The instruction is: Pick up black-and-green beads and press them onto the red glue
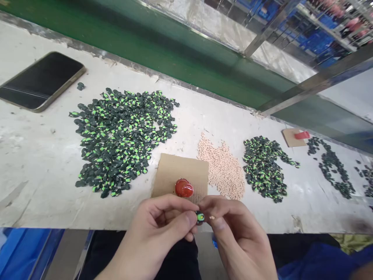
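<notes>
Between thumb and forefinger, my left hand pinches a small dark green and bright green piece. My right hand pinches a tiny pale pink bead-like part just to the right of that piece, with a small gap between them. Both hands are over the table's front edge. Right behind them lies a brown cardboard square bearing a shiny red blob. A spread of tiny pale pink parts lies to the right of the cardboard.
A large heap of dark and bright green pieces covers the left middle; a smaller heap sits right. A phone lies far left. Farther right are another cardboard with a red item and dark pieces. A green belt runs behind.
</notes>
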A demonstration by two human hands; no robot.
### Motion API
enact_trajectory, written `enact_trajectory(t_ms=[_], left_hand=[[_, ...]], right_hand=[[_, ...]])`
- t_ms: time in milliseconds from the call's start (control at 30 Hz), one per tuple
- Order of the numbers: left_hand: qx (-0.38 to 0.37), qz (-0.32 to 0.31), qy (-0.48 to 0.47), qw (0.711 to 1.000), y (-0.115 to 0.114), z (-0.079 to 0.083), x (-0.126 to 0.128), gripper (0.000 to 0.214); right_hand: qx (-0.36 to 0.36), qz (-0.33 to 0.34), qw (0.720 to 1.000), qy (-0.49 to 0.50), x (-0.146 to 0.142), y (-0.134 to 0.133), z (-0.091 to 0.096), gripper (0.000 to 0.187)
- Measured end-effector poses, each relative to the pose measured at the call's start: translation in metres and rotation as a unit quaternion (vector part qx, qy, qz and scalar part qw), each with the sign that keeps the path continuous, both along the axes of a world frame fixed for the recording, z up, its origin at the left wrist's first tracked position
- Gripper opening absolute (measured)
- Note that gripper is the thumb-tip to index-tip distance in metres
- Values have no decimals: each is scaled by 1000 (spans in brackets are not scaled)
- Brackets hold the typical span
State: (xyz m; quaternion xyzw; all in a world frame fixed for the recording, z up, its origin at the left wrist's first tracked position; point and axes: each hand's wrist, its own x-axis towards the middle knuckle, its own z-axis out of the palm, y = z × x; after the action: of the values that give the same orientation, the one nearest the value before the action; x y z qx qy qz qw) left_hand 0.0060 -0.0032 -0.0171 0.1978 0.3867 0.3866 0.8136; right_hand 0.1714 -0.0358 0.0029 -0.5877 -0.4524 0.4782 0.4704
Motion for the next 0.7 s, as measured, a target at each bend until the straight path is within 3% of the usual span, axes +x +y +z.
enact_trajectory(t_ms=[333,467,633,700], left_hand=[[-80,26,42,996,2,23,5,10],[-70,19,47,996,1,22,2,6],[-7,-38,32,999,3,18,-5,4],[-2,-27,48,998,2,20,-3,6]], right_hand=[[25,23,999,-5,-2,-1,3,16],[42,30,999,-17,-4,0,4,20],[54,71,994,-66,0,6,9,24],[45,86,992,-76,3,8,11,23]])
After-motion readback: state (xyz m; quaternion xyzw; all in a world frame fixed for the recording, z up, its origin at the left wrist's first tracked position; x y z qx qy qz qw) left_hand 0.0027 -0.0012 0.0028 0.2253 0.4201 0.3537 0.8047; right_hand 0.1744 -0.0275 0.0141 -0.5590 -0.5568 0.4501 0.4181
